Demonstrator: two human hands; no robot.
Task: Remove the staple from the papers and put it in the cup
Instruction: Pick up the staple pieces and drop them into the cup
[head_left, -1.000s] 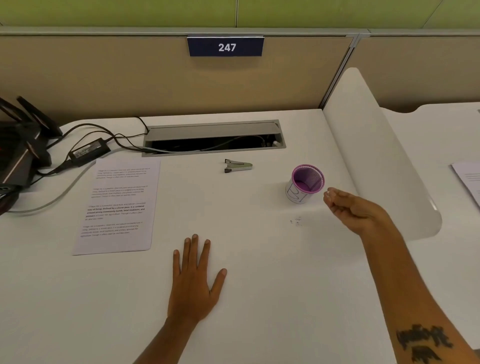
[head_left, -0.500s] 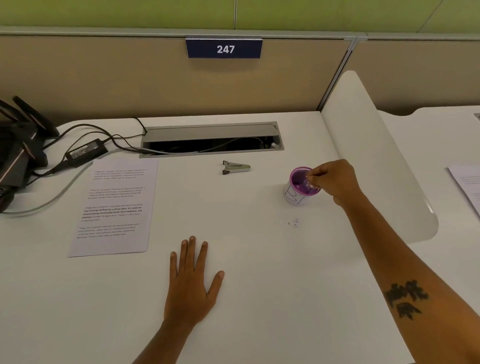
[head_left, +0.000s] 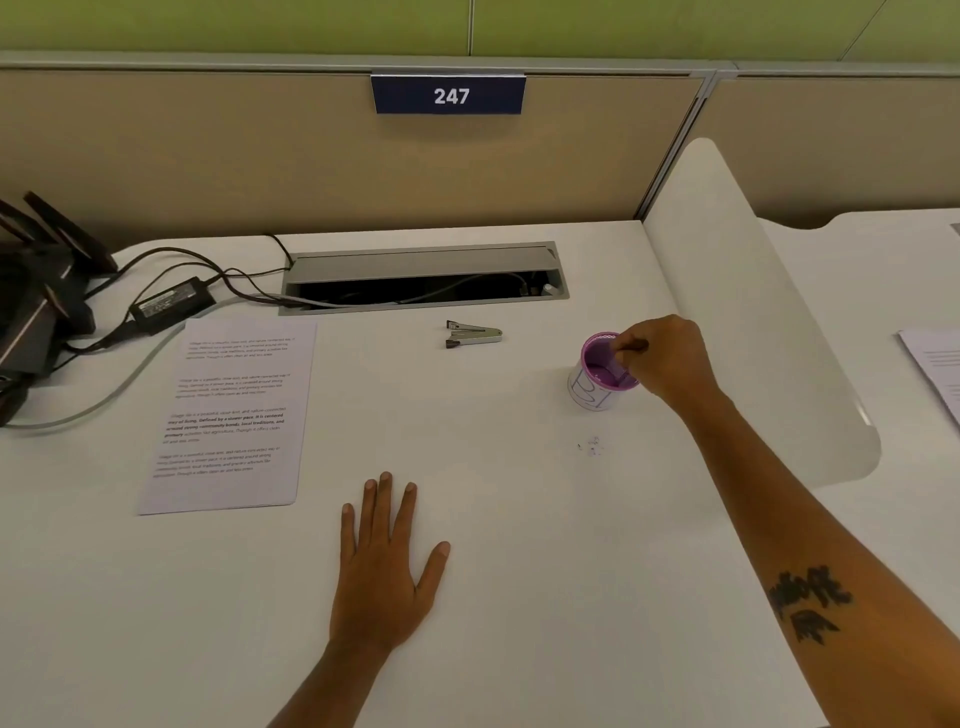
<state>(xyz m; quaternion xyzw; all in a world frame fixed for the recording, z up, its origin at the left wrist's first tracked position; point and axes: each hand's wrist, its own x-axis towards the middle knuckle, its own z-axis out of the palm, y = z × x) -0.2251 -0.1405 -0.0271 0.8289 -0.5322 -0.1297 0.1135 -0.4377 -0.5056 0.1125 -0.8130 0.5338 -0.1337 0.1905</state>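
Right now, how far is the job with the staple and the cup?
Nearly finished. Done: the papers lie flat on the desk and the staple remover is set down. In hand: the right hand pinches its fingertips over the mouth of the cup; the staple itself is too small to see. Left: let go into the cup. Tiny bits lie on the desk. The left hand rests flat.

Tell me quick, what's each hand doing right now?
Right hand pinched over the cup; staple too small to see. Left hand flat on desk, open. Nothing in the way.
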